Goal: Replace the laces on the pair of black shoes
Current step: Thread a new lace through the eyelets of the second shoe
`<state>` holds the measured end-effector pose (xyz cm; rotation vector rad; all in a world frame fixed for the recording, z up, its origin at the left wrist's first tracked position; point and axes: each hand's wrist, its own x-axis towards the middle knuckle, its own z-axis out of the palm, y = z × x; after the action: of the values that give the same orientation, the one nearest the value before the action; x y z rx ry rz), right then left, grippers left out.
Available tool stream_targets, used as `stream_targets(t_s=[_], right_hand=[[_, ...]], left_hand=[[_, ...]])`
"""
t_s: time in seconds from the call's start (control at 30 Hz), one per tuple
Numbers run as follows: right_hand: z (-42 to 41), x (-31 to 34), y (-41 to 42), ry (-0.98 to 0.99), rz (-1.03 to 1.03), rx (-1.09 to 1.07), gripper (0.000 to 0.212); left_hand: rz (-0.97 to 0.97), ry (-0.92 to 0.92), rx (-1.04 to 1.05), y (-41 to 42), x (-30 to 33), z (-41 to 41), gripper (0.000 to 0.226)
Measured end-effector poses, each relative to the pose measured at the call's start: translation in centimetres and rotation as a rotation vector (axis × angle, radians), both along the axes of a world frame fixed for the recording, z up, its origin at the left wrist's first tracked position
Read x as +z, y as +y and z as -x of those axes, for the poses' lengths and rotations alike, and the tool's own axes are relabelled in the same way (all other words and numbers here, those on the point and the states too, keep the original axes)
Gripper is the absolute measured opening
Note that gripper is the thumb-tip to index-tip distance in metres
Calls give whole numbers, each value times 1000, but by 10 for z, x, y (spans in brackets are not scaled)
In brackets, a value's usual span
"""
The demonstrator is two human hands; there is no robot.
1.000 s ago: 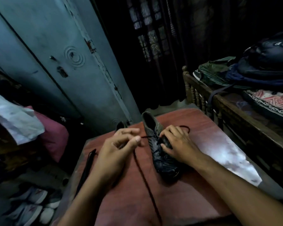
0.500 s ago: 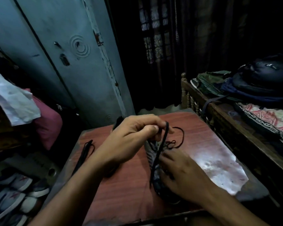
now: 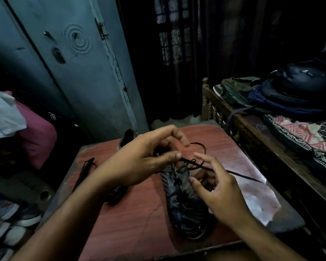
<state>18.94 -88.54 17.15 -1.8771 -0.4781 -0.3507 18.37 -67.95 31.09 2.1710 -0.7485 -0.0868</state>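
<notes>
Here, nearest me, the shoe (image 3: 184, 202) lies on the red table (image 3: 132, 219), toe toward me, its opening pointing away. My right hand (image 3: 220, 193) hovers over the shoe's right side, fingers spread and loosely bent, holding nothing that I can make out. My left hand (image 3: 139, 162) is just beyond, over the shoe's tongue, pinching the black lace (image 3: 205, 166) between thumb and fingertip. From that pinch the lace runs right across the table past my right fingers, and another part loops behind the hands. The second shoe (image 3: 127, 136) stands mostly hidden behind my left hand, its dark toe showing under my wrist. A spare lace (image 3: 85, 170) lies bunched near the table's left edge, well apart from both shoes. A pale glare patch sits on the table's right part. Farther off, a wooden bed (image 3: 252, 129) on the right carries a dark backpack (image 3: 294, 91) and patterned cloth; a blue door (image 3: 79, 63) stands to the left, with sneakers (image 3: 9, 221) on the floor below.
</notes>
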Motion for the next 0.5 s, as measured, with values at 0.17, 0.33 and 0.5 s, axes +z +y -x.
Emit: stream_targets(t_s=[0.17, 0.33, 0.5], right_hand=[[-17, -18, -9, 129, 23, -3, 21], [-41, -40, -30, 223, 17, -161, 48], [-41, -43, -28, 176, 40, -156, 34]], left_hand=[[196, 125, -41, 2, -16, 6, 18], [297, 199, -42, 24, -34, 16, 25], [164, 81, 74, 37, -64, 18, 30]])
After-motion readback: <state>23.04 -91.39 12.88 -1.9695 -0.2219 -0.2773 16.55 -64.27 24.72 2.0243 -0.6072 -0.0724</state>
